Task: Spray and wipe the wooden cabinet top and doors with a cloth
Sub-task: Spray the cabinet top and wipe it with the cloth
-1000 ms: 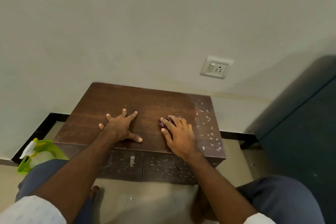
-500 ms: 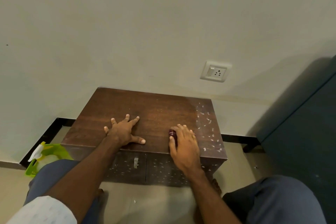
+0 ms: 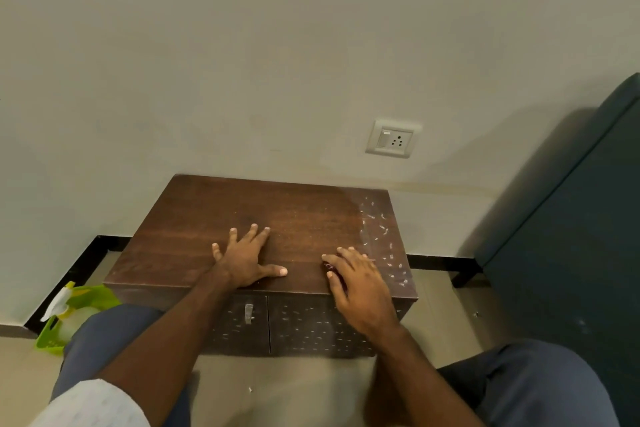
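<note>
No readable text, labels, brands or numbers on any visible surface.

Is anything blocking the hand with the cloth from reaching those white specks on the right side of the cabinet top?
Nothing visible. The right hand presses the cloth just beside the white specks, with only bare wood between them.

The cabinet (image 3: 221,218) is low, dark brown wood, set against the wall. Its top is clean and even to the left of the right grip (image 3: 360,282), while a strip of white spray droplets (image 3: 379,239) runs along the edge just right of it. The two doors (image 3: 311,326) below that grip are speckled with droplets too. The cloth (image 3: 334,272), dark red, lies flat on the top under the right grip, only a small edge showing. The spray bottle (image 3: 60,303) sits in a green basket, well left of the left grip (image 3: 244,262).
</note>
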